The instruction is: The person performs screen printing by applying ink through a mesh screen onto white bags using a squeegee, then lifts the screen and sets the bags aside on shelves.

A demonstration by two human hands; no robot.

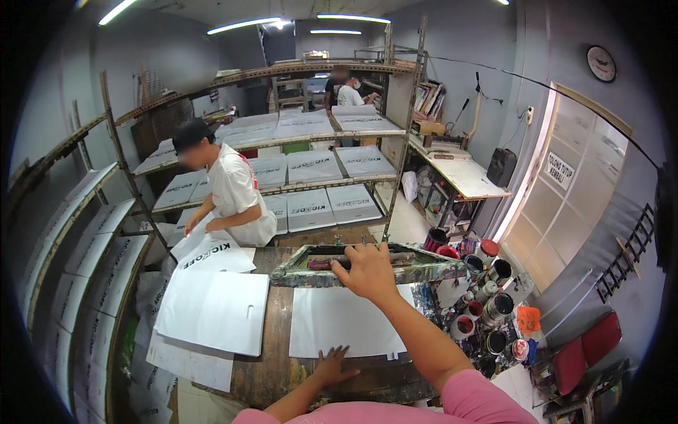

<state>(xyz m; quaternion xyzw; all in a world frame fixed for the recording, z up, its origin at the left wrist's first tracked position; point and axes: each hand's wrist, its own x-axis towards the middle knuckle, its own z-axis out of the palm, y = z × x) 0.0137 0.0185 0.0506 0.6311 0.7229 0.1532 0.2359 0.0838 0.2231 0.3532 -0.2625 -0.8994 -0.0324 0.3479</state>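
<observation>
Pink sleeve (480,396) nearest, our right hand (370,270) closes over the screen frame (439,271) at the worktop's (277,321) far edge; our left hand (333,368) splays on the near-edge sheet (347,321), unprinted; racked sheets (353,203) bear print.

A screen-printing workshop is being lit by bright ceiling tubes (244,26). Flat white pieces (304,125) with dark lettering are being stored tier upon tier on metal racks (405,133), set out side by side. At a stained wooden worktable (279,326), a paint-caked frame (420,273) is being held by the right hand (369,272) beyond a plain white sheet (346,318). Nearby, a printed piece (208,247) is being handled by a co-worker (244,194) in a white shirt. To the right, open pots (500,304) smeared with dark and red colour are being kept crowded together, while more lettered pieces (116,272) are being kept on shelving (120,145) at the left.
</observation>
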